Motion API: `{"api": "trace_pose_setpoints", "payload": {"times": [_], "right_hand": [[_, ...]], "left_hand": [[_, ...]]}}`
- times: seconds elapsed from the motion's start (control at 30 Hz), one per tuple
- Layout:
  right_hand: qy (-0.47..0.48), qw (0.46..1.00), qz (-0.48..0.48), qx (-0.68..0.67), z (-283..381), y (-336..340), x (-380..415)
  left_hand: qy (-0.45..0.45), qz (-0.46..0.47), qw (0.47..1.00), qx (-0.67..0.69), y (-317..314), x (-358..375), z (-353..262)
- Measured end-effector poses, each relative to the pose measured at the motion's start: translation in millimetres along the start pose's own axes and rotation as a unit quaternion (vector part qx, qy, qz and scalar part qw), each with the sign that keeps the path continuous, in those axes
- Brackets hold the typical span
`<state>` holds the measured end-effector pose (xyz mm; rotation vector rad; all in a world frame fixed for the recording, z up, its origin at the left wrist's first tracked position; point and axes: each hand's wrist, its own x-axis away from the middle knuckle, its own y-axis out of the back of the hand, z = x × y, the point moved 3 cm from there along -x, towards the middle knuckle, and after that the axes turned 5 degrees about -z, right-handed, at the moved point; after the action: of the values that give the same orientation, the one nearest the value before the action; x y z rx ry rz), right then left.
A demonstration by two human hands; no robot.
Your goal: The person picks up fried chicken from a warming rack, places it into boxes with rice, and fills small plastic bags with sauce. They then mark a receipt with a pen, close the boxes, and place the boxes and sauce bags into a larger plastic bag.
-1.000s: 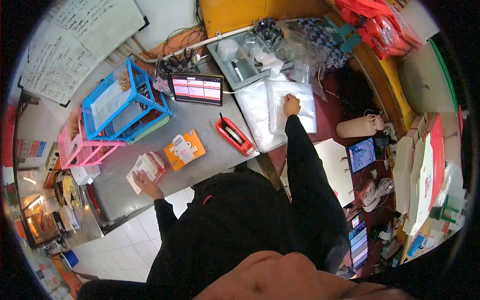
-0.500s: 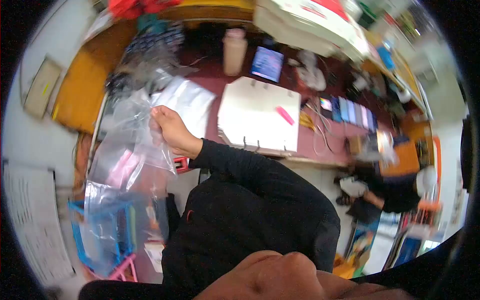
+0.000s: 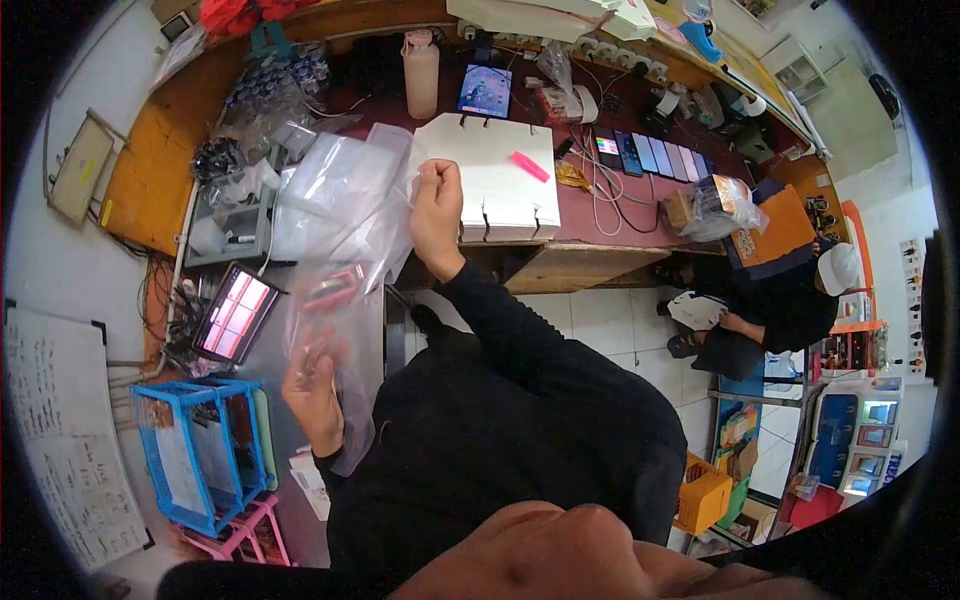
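A large clear plastic bag (image 3: 345, 390) hangs slanting from my right hand (image 3: 437, 215), whose thumb and fingers pinch its upper edge. Inside the bag, or seen through it, is a small pink-and-red packet (image 3: 335, 287). My left hand (image 3: 315, 400) is lower down, behind or within the plastic, thumb up and fingers seemingly apart; the film blurs the fingertips. Beyond the bag lie more clear plastic sheets or bags (image 3: 325, 185). Beside my right hand is a thick white stack (image 3: 490, 185) with a bright pink strip (image 3: 530, 166) on top.
A lit screen device (image 3: 236, 315) and a blue rack (image 3: 190, 460) stand at left. Along the desk are a bottle (image 3: 421, 75), a tablet (image 3: 485, 90), cables and a row of phones (image 3: 660, 158). Another person (image 3: 790, 300) in a white cap sits at right.
My right hand has moved right, dragging the bag's top edge across toward the white stack. My left hand now shows more plainly through the plastic. The view has shifted and sharpened.
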<state>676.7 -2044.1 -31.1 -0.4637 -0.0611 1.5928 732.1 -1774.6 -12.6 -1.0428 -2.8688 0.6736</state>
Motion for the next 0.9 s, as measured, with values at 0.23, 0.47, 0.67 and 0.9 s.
{"api": "trace_pose_setpoints", "payload": {"times": [0.23, 0.47, 0.67, 0.9], "right_hand": [[0.003, 0.999, 0.012, 0.031, 33.0, 31.6, 57.7], [-0.033, 0.997, 0.058, 0.037, 41.1, 43.7, 77.5], [-0.092, 0.981, 0.165, 0.033, 24.2, 35.4, 58.2], [0.086, 0.961, 0.092, 0.245, -52.3, 133.5, -99.9]], "left_hand": [[0.172, -0.021, 0.970, 0.169, 44.7, 62.2, 22.0], [0.129, -0.093, 0.981, 0.114, 65.0, 78.1, 38.4], [0.188, -0.070, 0.960, 0.197, 33.3, 73.7, 26.3], [0.076, -0.241, 0.967, -0.014, -13.4, 35.4, 55.3]]}}
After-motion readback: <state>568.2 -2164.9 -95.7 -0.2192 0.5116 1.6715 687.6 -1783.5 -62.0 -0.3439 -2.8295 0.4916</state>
